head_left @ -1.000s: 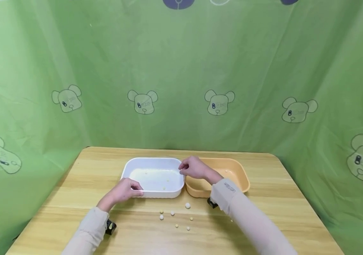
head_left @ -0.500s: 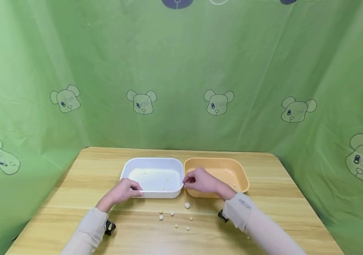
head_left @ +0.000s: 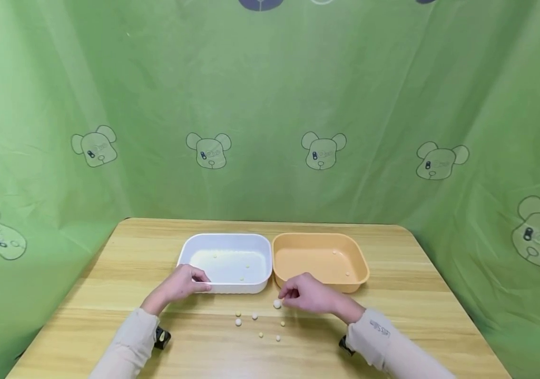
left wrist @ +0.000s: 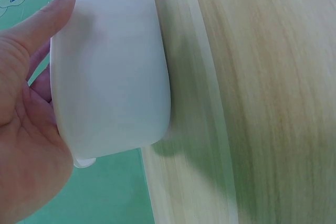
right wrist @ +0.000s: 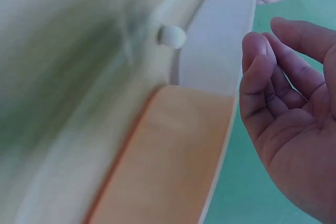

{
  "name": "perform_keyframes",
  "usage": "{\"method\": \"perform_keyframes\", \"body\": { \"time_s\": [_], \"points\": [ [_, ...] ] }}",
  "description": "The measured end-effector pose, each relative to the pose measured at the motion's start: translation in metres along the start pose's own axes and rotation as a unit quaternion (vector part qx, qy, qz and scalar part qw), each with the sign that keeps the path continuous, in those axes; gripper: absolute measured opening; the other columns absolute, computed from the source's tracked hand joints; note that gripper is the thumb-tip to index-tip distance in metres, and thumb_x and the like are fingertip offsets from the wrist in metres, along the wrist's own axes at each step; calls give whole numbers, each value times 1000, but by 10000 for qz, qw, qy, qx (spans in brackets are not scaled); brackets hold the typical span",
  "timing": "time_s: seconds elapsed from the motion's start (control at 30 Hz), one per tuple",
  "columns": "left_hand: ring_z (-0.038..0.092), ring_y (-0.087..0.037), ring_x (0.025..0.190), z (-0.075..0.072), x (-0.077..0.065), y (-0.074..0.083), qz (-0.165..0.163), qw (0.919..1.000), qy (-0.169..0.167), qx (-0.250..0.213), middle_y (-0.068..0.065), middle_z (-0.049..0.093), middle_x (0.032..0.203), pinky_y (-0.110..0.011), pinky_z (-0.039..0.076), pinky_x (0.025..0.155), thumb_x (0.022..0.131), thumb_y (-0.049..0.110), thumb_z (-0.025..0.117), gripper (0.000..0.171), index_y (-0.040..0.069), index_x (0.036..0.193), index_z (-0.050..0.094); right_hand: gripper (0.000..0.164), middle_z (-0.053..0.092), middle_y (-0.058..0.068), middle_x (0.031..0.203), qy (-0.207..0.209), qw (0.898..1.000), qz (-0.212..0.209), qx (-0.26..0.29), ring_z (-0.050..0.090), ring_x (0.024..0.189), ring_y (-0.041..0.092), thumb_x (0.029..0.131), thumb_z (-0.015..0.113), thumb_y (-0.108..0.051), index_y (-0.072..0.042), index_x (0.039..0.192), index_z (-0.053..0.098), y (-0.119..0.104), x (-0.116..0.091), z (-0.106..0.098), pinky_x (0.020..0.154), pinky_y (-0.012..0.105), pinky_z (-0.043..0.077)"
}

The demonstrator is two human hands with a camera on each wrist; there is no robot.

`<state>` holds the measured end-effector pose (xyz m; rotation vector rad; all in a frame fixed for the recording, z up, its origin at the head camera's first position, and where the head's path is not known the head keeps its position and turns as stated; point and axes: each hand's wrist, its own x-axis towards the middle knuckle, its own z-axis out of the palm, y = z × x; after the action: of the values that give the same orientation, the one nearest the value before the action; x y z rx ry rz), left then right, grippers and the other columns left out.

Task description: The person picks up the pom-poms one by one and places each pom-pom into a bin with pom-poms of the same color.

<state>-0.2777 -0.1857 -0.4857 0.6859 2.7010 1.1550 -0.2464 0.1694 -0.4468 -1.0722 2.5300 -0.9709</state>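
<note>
A white plastic basin (head_left: pixel 232 289) stands at the left with several small yellow pellets in it. My left hand (head_left: pixel 180 284) grips its near rim at the left corner; in the left wrist view the thumb (left wrist: pixel 50 19) lies on the outer wall. Beside it stands an orange basin (head_left: pixel 317 252) with two small pale pellets inside. My right hand (head_left: pixel 312 295) hovers in front of it, fingers loosely curved. A white ball (head_left: pixel 277 303) lies at its fingertips in the head view. The right wrist view shows a gap between thumb and fingers, and no object there.
Several more small balls lie on the wooden table (head_left: pixel 194 337), among them a white ball (head_left: pixel 238 322) and a yellow ball (head_left: pixel 261 335). A green curtain (head_left: pixel 270 195) hangs behind the table and along both sides.
My right hand has moved from above the meeting rims of the two basins toward me, down to the white ball. The left hand keeps its grip on the white basin.
</note>
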Motion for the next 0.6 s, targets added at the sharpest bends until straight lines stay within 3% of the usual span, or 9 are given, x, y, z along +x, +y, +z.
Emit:
{"method": "perform_keyframes", "body": {
  "time_s": [0.6],
  "points": [
    [52,-11,64,-1,-2,2,38,10000,-20,-69,9,67,74,-26,42,57,82,20,74,5,16,78,73,18,63,-4,76,-367,9986,286,257,58,69,4,74,77,-1,-8,88,68,33,-15,31,63,20,50]
  ]
}}
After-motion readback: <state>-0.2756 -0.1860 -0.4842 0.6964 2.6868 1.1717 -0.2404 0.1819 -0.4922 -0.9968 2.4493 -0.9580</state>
